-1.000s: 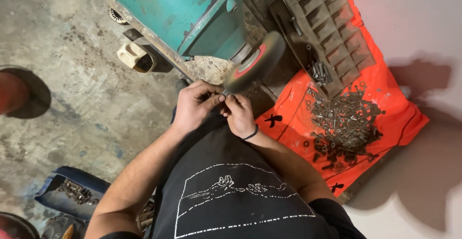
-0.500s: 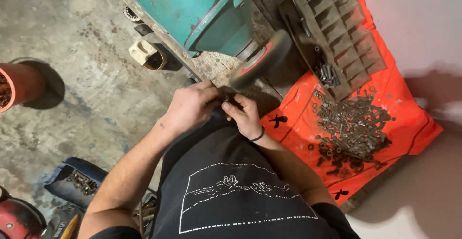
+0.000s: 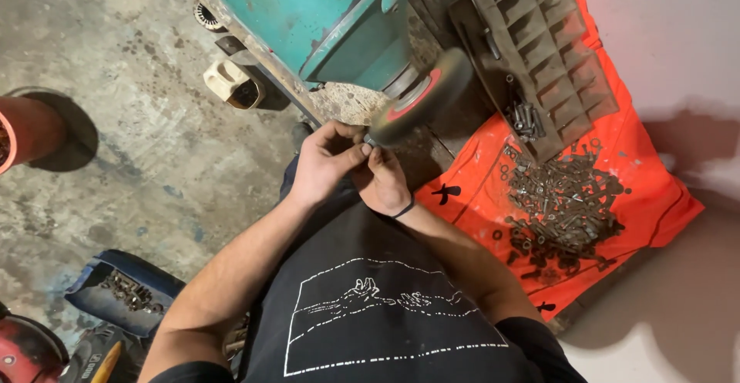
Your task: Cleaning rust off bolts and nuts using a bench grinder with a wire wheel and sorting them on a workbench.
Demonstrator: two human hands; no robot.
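Stained concrete floor (image 3: 116, 121) fills the left of the frame, with a teal machine (image 3: 324, 13) rising at the top centre. From the head view, both hands meet just below its round wheel (image 3: 420, 98), which has a red hub. The left hand (image 3: 324, 163) and the right hand (image 3: 385, 183) pinch a small metal part (image 3: 368, 142) between their fingertips, each grip closed on it, right at the wheel's lower edge; what the part is I cannot tell. To the right, an orange cloth (image 3: 655, 206) carries a heap of rusty bolts (image 3: 563, 206), with a grey compartment tray (image 3: 539, 36) above it. A blue bin (image 3: 92, 275) sits at lower left, a red bucket (image 3: 31, 129) at the left edge.
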